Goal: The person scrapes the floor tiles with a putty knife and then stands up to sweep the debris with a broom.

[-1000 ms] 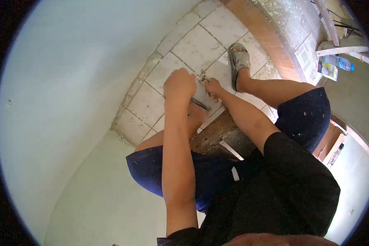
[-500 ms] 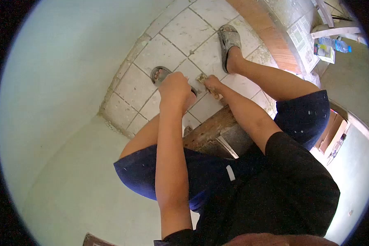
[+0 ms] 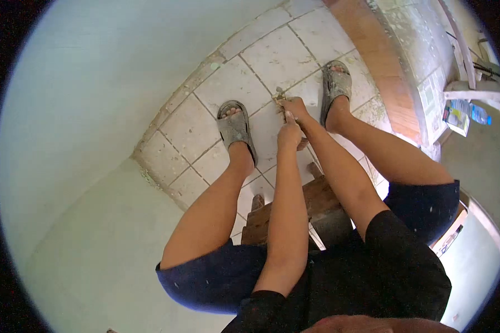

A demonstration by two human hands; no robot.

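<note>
My right hand (image 3: 295, 109) is closed around a crusted, brownish hand tool (image 3: 303, 144), whose dirty end shows past the fingers over the floor tiles. Right below it, my left hand (image 3: 289, 135) is closed, with its fingertips pointing up against the tool. Whatever those fingers pinch is too small to tell. Both hands are close together above the white tiled floor (image 3: 278, 55), between my two feet in grey, dusty sandals. A small dark lump (image 3: 279, 90) lies by the tool's end.
A low wooden stool (image 3: 255, 225) is under me. My sandals (image 3: 235, 129) rest on the tiles. Pale wall (image 3: 94, 111) rises at the left. A wooden strip (image 3: 378, 61) edges the tiles at the right, with a plastic bottle (image 3: 479, 114) and a white chair-like frame (image 3: 478, 91) beyond.
My left hand has moved right and down, from above the left foot to the tool in my right hand. The left sandal is now uncovered. The camera view has shifted.
</note>
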